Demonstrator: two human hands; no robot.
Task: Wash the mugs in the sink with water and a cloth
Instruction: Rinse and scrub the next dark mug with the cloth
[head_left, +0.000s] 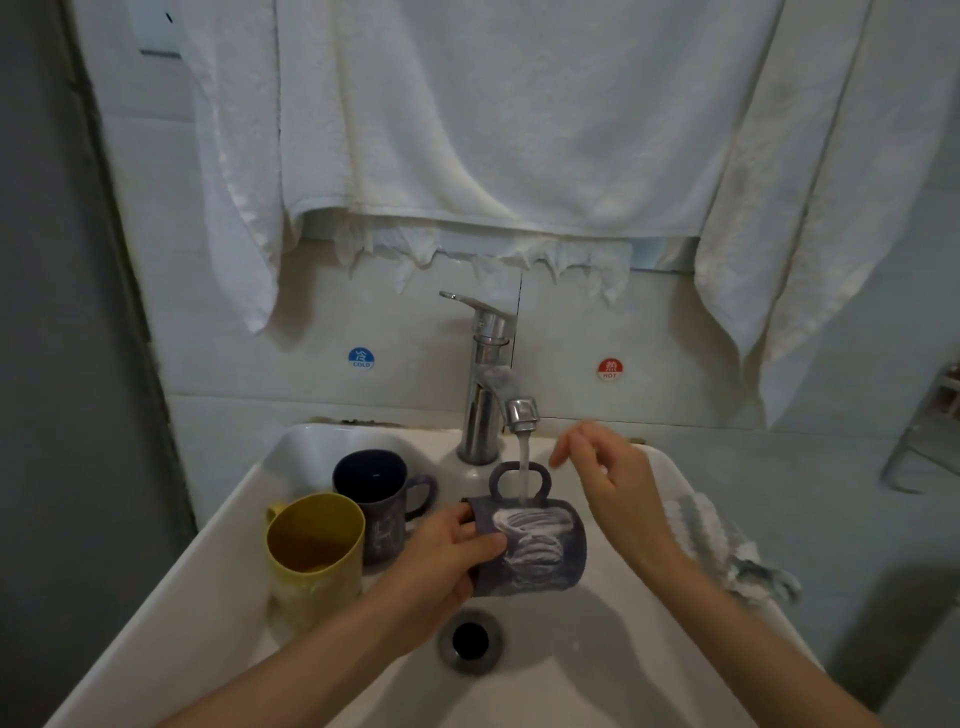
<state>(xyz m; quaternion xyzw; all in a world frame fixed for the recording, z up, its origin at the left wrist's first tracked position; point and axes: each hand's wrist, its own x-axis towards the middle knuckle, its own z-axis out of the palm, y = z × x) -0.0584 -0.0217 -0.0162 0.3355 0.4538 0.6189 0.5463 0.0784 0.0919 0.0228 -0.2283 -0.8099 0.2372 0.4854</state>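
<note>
Head view. Dark matte mug (530, 545), pale swirl marks: lies sideways over white sink (571, 686), handle up, under water stream (523, 467) from chrome faucet (488, 374). Left hand (449, 564): grips its rim, fingers curled. Right hand (608, 478): hovers beside stream, fingers loose, holding nothing. Yellow mug (314, 551), second dark mug (371, 488): stand upright at basin's left. Nubby white cloth (727, 545): rests on right rim. White towel (493, 114): hangs on tiled wall (415, 338).

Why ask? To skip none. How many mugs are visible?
3: yellow mug at left in the sink, dark mug behind it, third mug sideways under the tap in the left hand. None seems hidden.
</note>
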